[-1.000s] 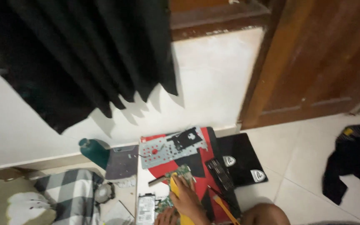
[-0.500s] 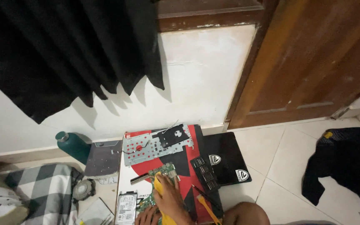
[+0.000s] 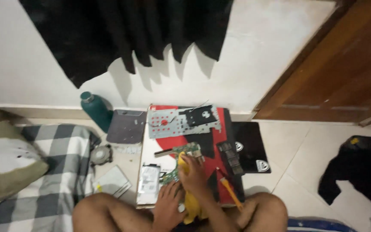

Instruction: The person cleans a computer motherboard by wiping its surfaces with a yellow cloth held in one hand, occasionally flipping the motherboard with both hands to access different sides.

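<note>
Circuit board lies on the red mat, six o'clock of the metal plate. Right hand now presses a yellow cloth against it, fingers closed; left hand has come beside, fingers spread.

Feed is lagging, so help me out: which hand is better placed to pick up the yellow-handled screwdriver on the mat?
Probably the right hand: it rests on the circuit board, on the same side as the screwdriver. The left hand sits farther away, near the silver drive.
</note>
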